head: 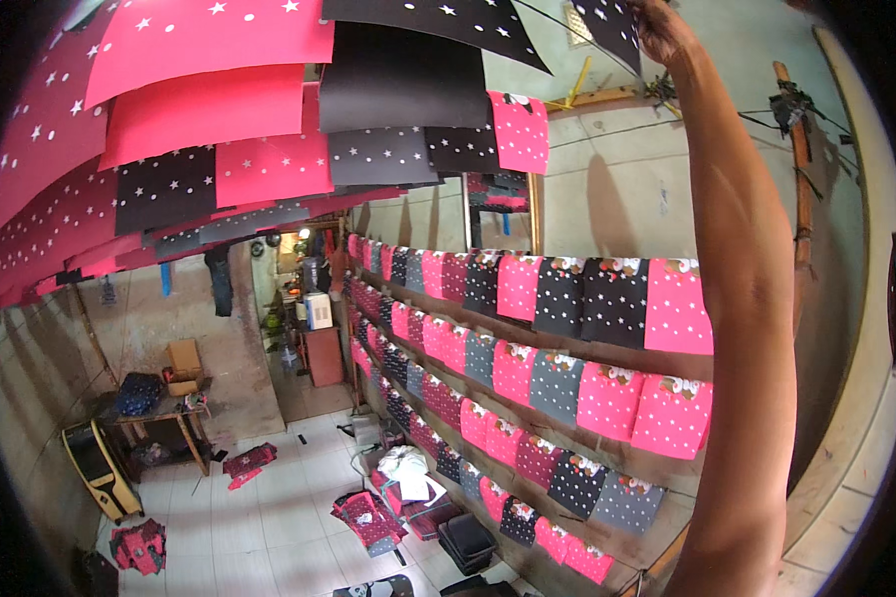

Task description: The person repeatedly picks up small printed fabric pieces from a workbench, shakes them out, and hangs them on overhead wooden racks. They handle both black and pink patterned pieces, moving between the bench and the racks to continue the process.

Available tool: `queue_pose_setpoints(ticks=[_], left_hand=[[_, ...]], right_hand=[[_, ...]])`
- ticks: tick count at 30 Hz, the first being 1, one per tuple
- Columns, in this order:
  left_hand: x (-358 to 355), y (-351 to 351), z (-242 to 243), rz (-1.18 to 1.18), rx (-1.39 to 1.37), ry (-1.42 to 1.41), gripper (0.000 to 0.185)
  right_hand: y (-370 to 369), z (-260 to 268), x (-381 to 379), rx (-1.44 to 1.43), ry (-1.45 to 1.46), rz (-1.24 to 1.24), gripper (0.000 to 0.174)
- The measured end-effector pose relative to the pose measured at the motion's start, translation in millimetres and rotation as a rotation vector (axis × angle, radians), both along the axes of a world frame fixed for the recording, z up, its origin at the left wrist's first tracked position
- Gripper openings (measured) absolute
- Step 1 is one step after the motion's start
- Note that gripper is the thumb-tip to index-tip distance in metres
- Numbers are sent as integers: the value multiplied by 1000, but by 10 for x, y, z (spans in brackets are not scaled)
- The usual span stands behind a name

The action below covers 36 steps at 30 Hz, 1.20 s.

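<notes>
Raised at the top right is my right hand (663, 33), its fingers closed on the edge of a black fabric panel (614, 30) printed with white stars. A thin line runs just beside that panel. Overhead on the left hang many pink (209, 37), black (403, 78), grey and maroon panels, some plain and some with stars and dots. A small pink star-print panel (521, 134) hangs below and left of my hand. My left hand is out of view.
Rows of printed panels (612, 298) line the right wall. A bamboo pole (800, 179) stands behind my arm. Folded fabric piles (367, 519) and a black stack (467, 541) lie on the tiled floor. A wooden table (164, 419) and a yellow-black case (103, 474) stand at the left.
</notes>
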State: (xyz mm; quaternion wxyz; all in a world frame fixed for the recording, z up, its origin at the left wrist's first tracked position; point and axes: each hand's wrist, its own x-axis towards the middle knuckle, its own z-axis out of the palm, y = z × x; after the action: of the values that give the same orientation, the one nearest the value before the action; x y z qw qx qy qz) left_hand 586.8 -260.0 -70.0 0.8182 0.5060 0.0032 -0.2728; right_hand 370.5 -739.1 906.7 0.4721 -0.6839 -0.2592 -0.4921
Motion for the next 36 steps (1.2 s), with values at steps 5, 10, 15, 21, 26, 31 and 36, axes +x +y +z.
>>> queue_pose_setpoints(ticks=[5,10,15,21,26,31,36], left_hand=[[-140,-154,255,62,48,52,39],[-205,-226,419,109,75,53,33],[-249,-208,534,133,130,39,28],[-313,-155,624,165,223,-12,23],[-356,22,1047,101,970,-671,20],[92,-170,1297,26,1077,-1064,28],[34,83,1755,-3,-232,117,39]], right_hand=[[-346,28,503,-137,-96,-158,24],[-355,-120,785,-70,-12,92,16],[-162,-606,634,-80,2,-38,21],[-507,-1636,700,29,-591,-128,28],[-76,-4489,1254,458,-151,-212,37],[955,-8033,1473,568,1014,-47,54],[2293,-8356,1622,694,1236,406,38]])
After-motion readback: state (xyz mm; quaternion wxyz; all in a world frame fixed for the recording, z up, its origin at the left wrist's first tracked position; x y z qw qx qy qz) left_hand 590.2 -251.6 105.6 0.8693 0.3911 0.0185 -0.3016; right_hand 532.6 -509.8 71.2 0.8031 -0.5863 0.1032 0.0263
